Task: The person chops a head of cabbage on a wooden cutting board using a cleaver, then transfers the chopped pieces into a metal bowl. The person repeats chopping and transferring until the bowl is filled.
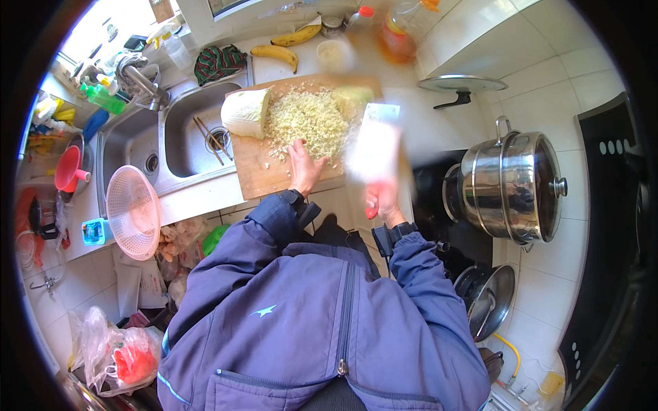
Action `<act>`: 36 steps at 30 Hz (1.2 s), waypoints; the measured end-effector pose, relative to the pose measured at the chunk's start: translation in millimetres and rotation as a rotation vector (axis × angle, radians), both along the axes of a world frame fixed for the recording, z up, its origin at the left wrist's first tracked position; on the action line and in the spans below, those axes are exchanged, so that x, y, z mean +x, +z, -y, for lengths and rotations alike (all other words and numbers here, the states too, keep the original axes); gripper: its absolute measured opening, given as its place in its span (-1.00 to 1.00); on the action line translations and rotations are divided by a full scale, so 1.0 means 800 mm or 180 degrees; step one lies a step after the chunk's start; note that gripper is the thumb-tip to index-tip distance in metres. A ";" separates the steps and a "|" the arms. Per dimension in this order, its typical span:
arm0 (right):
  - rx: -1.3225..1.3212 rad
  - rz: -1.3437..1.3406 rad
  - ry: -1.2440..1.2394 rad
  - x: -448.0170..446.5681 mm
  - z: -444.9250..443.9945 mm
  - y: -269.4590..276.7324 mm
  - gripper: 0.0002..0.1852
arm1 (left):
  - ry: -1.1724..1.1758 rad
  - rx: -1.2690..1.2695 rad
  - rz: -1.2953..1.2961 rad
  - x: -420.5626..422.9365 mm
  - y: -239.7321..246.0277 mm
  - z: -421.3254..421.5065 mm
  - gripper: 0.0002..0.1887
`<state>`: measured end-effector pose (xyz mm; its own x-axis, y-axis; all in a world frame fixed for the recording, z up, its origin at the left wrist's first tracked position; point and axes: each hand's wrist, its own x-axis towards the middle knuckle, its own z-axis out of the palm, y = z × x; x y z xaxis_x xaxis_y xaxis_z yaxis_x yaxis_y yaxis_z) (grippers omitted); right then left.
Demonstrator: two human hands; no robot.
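Note:
My right hand (385, 200) grips the red handle of a cleaver (378, 144). Its broad blade is blurred and tilted up over the right side of the wooden cutting board (252, 177). A heap of finely chopped napa cabbage (308, 120) covers much of the board. At the heap's near edge rests my left hand (306, 167), fingers spread and nothing held in them. A large uncut piece of napa cabbage (245, 113) lies at the board's left, its cut face against the heap. Paler, blurred cabbage pieces (354, 95) sit at the far right corner.
Left of the board is a double steel sink (169, 180) with chopsticks (208, 138) in one basin. A pink colander (133, 210) stands near its front edge. Bananas (277, 54) and a small bowl (331, 54) lie behind. A steel steamer pot (506, 187) occupies the stove at right.

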<state>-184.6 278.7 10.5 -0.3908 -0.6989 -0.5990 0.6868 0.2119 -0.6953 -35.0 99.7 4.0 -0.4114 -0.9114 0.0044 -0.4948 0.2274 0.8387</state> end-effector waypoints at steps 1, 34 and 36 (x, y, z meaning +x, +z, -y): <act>0.0204 0.0137 -0.0172 0.002 -0.005 -0.001 -0.33 | -0.0017 0.0008 0.0060 -0.003 0.003 -0.006 -0.26; 0.0563 -0.2271 0.0935 0.058 0.068 -0.004 -0.39 | 0.0598 0.0874 -0.0878 -0.034 -0.026 0.034 -0.12; 0.0370 -0.3298 0.0922 0.058 0.085 0.008 -0.39 | 0.0590 0.0686 -0.0821 -0.035 -0.005 0.053 -0.12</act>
<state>-138.3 211.1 16.7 -0.5744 -0.8063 -0.1409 -0.3103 0.3739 -0.8740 -62.6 57.0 -0.3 -0.2499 -0.9616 -0.1137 -0.2773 -0.0414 0.9599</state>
